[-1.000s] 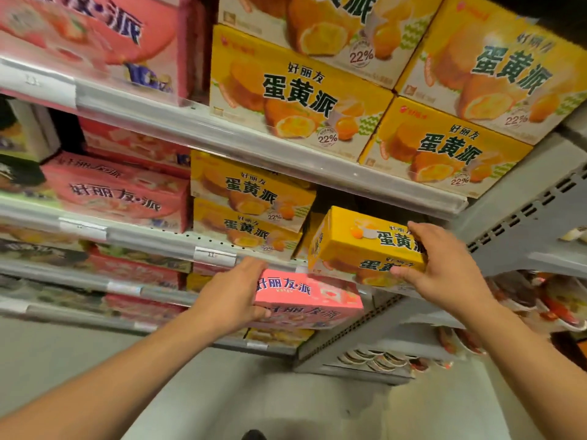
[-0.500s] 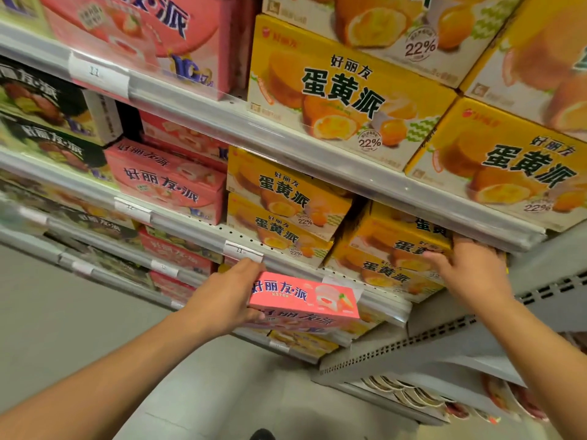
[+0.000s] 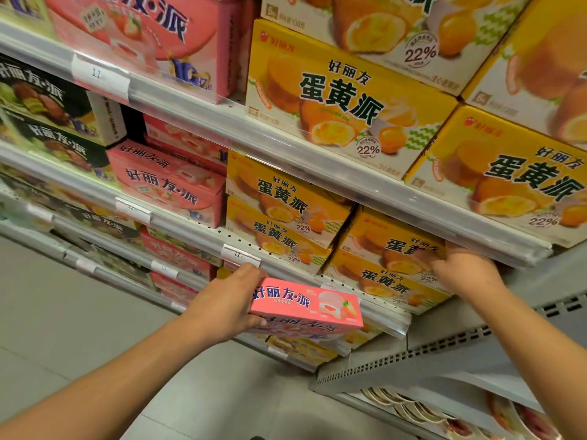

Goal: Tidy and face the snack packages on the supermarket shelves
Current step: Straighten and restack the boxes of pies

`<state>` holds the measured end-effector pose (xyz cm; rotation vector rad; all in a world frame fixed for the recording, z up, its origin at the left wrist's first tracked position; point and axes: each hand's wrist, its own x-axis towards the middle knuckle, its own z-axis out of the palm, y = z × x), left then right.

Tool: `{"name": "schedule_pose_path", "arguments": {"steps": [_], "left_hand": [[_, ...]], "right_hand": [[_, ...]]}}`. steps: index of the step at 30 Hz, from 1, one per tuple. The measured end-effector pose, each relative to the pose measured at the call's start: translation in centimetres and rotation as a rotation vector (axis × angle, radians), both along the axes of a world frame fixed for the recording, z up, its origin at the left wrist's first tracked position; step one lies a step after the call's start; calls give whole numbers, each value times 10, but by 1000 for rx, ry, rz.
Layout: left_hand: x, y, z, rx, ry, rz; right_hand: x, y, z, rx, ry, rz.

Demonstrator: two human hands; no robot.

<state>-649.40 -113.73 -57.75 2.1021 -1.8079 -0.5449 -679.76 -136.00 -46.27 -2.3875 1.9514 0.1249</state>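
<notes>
My left hand [image 3: 228, 304] gripped one end of a pink box [image 3: 306, 308], held in the air just off the shelf's front edge [image 3: 365, 308]. My right hand [image 3: 465, 269] pressed its fingers against the top yellow box [image 3: 389, 246] stacked at the shelf's right end.

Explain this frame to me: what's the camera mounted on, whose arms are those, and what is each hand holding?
No robot here: a camera worn on a person's head looks forward and down at supermarket shelves, so the two bare arms are the wearer's own. The left hand grips a pink snack box in front of the shelf edge. The right hand reaches under the upper shelf and touches the top yellow box of a two-high stack; its fingertips are hidden. More yellow, pink and dark boxes fill the shelves.
</notes>
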Motion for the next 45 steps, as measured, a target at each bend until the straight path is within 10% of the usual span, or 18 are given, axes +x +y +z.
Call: {"name": "schedule_pose_path", "arguments": {"steps": [11, 20, 31, 36, 45], "left_hand": [[0, -5, 7, -28, -14, -32], [32, 28, 38, -46, 96, 0], [180, 106, 46, -281, 121, 269], [265, 111, 22, -404, 612, 567], [329, 69, 38, -241, 712, 268]], "right_hand": [[21, 73, -21, -387, -102, 376], [97, 119, -69, 147, -160, 841], [267, 159, -39, 48, -303, 938], [353, 171, -16, -106, -326, 814], [422, 169, 19, -350, -126, 641]]}}
